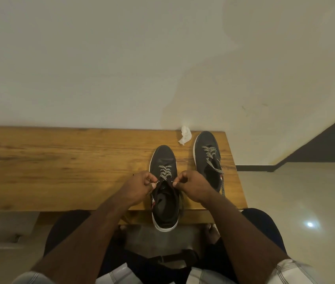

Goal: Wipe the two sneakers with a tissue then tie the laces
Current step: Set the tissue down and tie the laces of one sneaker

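Pinching laces [165,173] (near sneaker [163,160]), left hand [137,186], right hand [192,185], fingers curled.

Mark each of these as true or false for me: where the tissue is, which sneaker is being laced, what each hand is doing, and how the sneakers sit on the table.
1. The crumpled white tissue lies on the wooden table, at the far edge. True.
2. Both hands work on the right-side dark sneaker. False: they are at the left-side dark sneaker.
3. The left hand and the right hand each pinch a black-and-white lace. True.
4. The tissue is held in the right hand. False: no hand touches it.
5. The left-side sneaker's heel overhangs the near table edge. True.
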